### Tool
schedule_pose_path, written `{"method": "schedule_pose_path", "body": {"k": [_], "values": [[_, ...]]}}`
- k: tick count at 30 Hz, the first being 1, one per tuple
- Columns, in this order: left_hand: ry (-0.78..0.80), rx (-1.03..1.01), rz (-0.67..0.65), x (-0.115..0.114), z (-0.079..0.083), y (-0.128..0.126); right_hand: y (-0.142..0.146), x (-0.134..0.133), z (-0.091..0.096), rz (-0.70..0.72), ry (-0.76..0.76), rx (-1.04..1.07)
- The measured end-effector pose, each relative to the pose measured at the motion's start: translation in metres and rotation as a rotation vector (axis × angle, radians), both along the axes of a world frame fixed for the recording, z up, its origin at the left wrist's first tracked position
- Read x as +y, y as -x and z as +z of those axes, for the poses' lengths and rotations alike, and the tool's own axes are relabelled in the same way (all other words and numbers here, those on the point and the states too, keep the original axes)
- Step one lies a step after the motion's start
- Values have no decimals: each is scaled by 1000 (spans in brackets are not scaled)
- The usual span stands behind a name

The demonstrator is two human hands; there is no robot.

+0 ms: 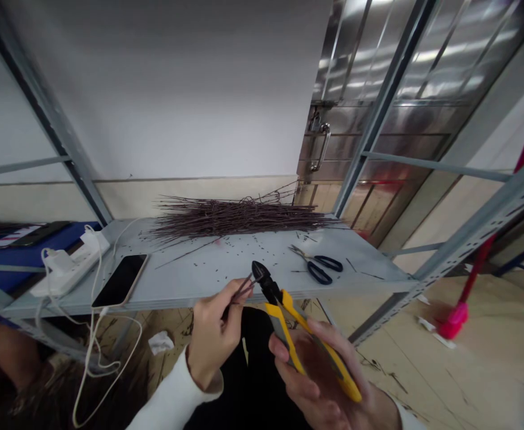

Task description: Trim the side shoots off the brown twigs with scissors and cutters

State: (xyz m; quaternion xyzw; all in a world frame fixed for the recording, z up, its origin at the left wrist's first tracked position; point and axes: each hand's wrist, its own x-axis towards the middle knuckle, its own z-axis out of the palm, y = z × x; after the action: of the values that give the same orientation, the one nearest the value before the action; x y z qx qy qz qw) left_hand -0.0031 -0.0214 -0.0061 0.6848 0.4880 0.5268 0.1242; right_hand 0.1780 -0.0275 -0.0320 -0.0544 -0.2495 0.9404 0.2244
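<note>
My left hand point(217, 328) pinches a few thin dark twigs point(243, 288) just over the front edge of the grey shelf point(185, 269). In my right hand point(316, 376) is a pair of diagonal cutting pliers point(284, 310) with yellow and grey handles, the fingers wrapped round them. The black plier jaws meet the tips of the twigs; whether they are closed on them I cannot tell. Behind both hands a large bundle of dark twigs point(239, 217) lies across the back of the shelf. Tiny dark clippings are scattered in front of it.
Scissors point(319, 266) with dark handles lie right of the pliers. A phone point(121, 280) and a white power strip point(71, 263) with trailing cables point(92, 340) are at the left. Metal shelf posts point(385, 107) rise on both sides. A red pole point(481, 269) stands at the right.
</note>
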Motion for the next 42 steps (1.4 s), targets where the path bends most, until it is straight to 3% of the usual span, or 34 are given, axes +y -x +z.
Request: {"method": "schedule_pose_path", "body": {"k": [6, 10, 12, 16, 19, 22, 24, 29, 32, 35, 39, 42], "values": [[-196, 259, 36, 3, -4, 7, -15, 3, 16, -151, -295, -310], [-241, 373, 63, 5, -5, 4, -20, 3, 25, -263, -380, -498], [-247, 407, 76, 4, -6, 1, -22, 4, 27, -265, -343, -564], [-300, 475, -9, -4, -11, -3, -21, 8, 28, -65, -60, -545], [-262, 353, 2, -8, -12, 1, -21, 11, 25, -70, 51, -480], [-93, 109, 89, -7, -6, 10, -22, 11, 19, -261, -17, -423], [11, -16, 95, -5, -1, 14, -21, 9, 17, -471, -96, -391], [151, -196, -33, -2, 7, 11, -12, 11, 22, -1230, -227, -307], [186, -220, -101, -3, 6, 8, -7, 15, 21, -1452, -214, -201], [181, -227, -98, -3, 5, 8, -6, 16, 11, -1357, -319, -278], [160, -200, -79, -2, 6, 10, -12, 12, 1, -953, -585, -610], [128, -162, -91, -1, 7, 12, -17, 6, 6, -694, -726, -757]]}}
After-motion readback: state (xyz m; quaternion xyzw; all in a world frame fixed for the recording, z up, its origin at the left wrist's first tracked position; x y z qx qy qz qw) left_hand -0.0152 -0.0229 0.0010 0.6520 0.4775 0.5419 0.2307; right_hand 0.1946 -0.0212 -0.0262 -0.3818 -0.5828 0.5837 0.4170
